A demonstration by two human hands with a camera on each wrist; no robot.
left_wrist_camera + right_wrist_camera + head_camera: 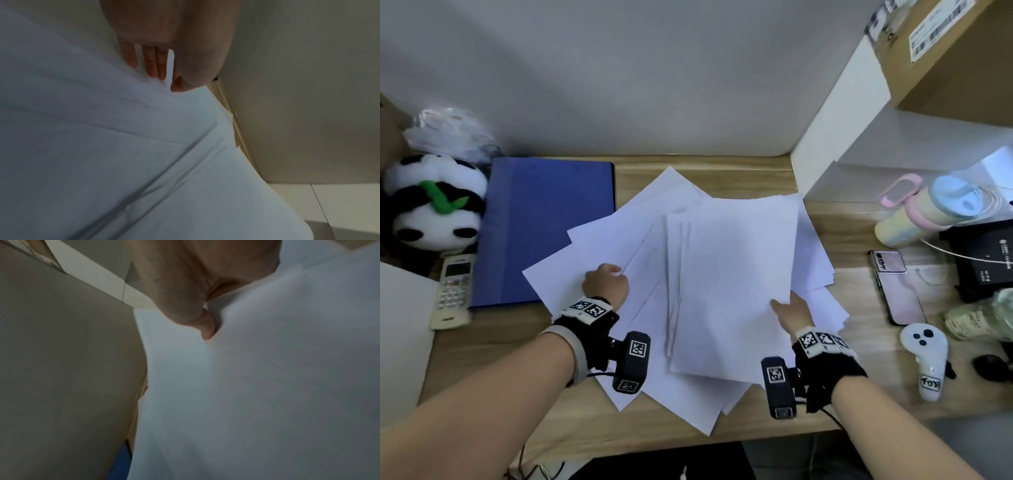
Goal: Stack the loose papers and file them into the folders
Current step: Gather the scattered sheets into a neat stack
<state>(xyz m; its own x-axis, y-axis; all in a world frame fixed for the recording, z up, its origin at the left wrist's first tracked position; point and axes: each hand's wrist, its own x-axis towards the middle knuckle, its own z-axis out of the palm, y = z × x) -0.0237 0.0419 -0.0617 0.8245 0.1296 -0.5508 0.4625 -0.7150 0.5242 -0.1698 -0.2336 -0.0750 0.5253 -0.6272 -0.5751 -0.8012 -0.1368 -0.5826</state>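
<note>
White sheets: papers fanned loose over the middle of the desk, corners pointing every way.
Front edge: lowest sheet corners reach close to the desk's near edge; whether any hang past it cannot be told.
Back edge: a strip of bare wood lies between the farthest corner and the wall.
Left margin: sheets overlap the lower right corner of the folder, which lies flat and closed against the wall.
Right margin: bare wood between the sheets and the phone; a white controller lies nearer the front edge.
Left hand: knuckles up, fingers curled down onto a sheet on the left of the pile; wrist view shows fingertips at the paper, grip itself cannot be told.
Right hand: pinches the lower right edge of the top bundle, thumb on top of the sheets, other fingers hidden beneath.
Top bundle: several sheets roughly squared, lying across the fan, left edges staggered.
Far left: panda plush and a remote just beside the folder.
Far right: pastel bottle lying on its side, black box near it.
Shelf: cardboard box above the white divider; its contents are not visible.
</note>
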